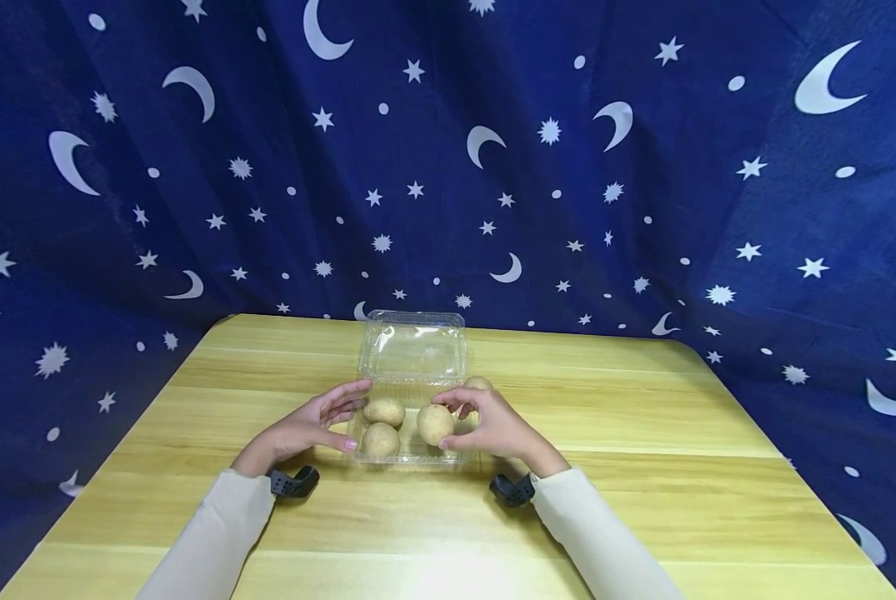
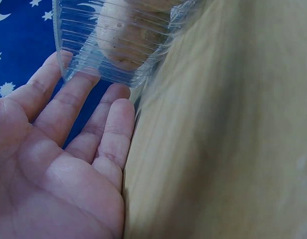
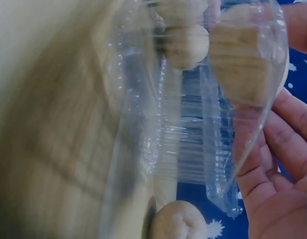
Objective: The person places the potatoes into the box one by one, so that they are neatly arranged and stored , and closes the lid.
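A clear plastic clamshell box (image 1: 408, 435) stands on the table with its lid (image 1: 413, 354) folded back on the far side. Two potatoes (image 1: 380, 440) lie in its left half. My right hand (image 1: 502, 427) pinches another potato (image 1: 436, 424) between thumb and fingers over the right half. Through the box's clear wall, the right wrist view shows this held potato (image 3: 238, 59). At the left side, my left hand (image 1: 303, 431) has its fingers loosely extended, fingertips (image 2: 121, 112) right at the ribbed wall, with the thumb by the front corner.
One more potato (image 1: 478, 382) sits on the table outside the box, just behind my right hand and partly hidden by it. The wooden table (image 1: 605, 400) reaches back to a dark blue curtain (image 1: 432, 150) with moons and stars.
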Available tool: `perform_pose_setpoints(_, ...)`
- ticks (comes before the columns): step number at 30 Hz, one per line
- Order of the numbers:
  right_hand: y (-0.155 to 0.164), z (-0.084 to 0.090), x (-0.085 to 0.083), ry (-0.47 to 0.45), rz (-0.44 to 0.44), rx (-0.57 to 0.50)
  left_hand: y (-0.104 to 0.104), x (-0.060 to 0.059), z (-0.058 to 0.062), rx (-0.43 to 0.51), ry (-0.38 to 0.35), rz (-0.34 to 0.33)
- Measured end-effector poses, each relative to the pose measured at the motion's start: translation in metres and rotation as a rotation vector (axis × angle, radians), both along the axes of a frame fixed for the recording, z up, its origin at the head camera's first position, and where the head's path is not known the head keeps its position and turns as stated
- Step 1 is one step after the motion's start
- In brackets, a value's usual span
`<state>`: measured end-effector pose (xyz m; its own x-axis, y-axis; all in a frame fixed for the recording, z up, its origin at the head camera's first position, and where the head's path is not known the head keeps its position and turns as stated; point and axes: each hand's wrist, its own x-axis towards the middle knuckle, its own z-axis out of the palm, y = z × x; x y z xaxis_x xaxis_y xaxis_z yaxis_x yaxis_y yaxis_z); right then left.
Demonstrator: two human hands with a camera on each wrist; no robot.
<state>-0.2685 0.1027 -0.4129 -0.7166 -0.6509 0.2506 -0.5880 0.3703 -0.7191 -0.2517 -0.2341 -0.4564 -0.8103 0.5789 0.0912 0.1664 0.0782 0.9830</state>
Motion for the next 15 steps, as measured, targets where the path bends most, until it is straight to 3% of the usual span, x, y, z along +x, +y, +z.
perform_pose_setpoints(15,-0.0096,0.0039,-0.0043,0.046,0.095,0.147,0.0001,-0.0021,0.0008,0.015,-0.01,-0.004)
